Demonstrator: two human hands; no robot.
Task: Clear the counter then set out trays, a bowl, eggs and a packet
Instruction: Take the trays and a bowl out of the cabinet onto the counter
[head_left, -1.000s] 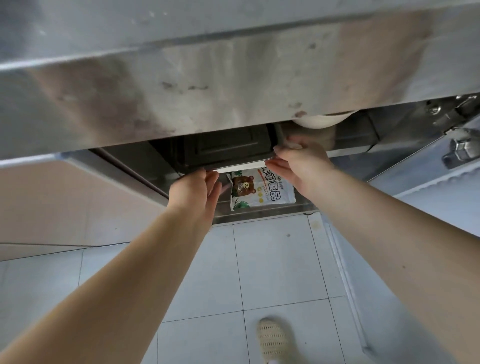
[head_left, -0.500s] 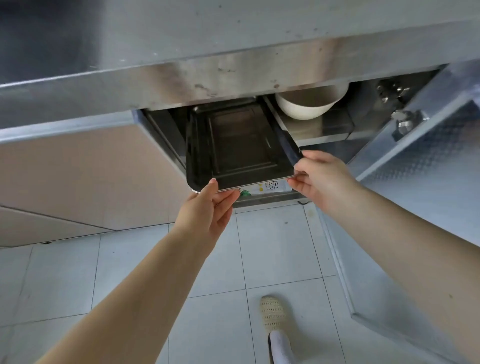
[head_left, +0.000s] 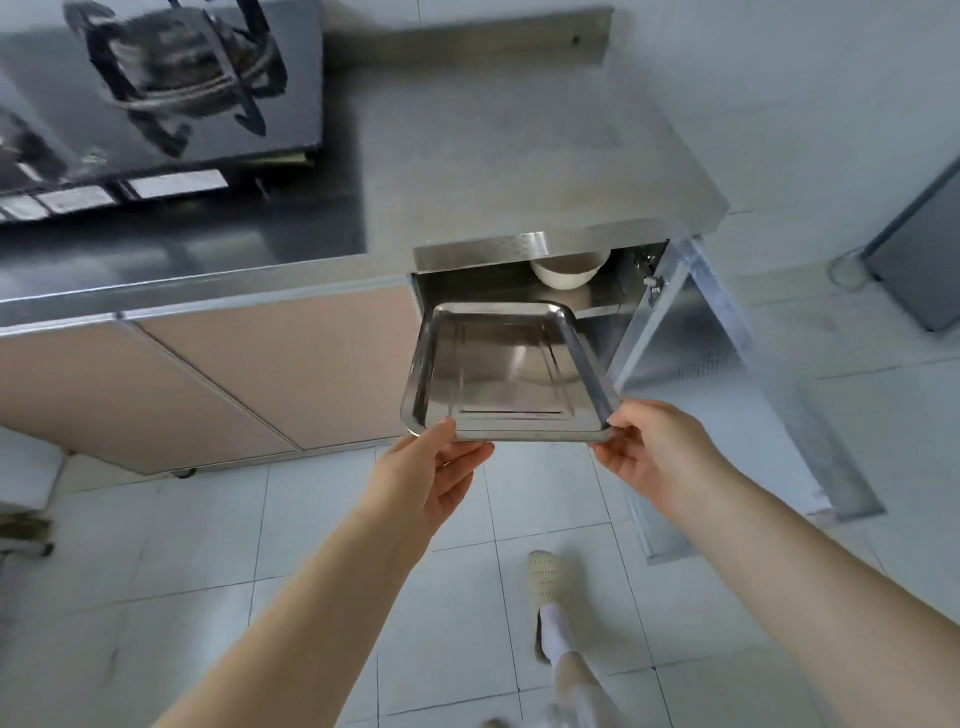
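A shiny rectangular steel tray (head_left: 506, 374) hangs level in front of the open cabinet, below the counter edge. My left hand (head_left: 431, 473) pinches its near left corner, thumb on the rim and fingers underneath. My right hand (head_left: 649, 452) grips the near right corner the same way. A white bowl (head_left: 569, 270) stands on the upper shelf inside the cabinet, behind the tray. The steel counter (head_left: 519, 156) lies above. The packet is hidden behind the tray. No eggs are in view.
The cabinet door (head_left: 727, 374) stands swung open to the right. A gas stove (head_left: 156, 93) sits on the counter's left part. Beige cabinet fronts (head_left: 234, 374) run to the left. My slippered foot (head_left: 545, 587) is on the white tiled floor. A grey appliance (head_left: 919, 260) stands far right.
Both hands have drawn the tray out of the cabinet and lifted it. My view has risen from under the counter edge, so the counter top and stove now show.
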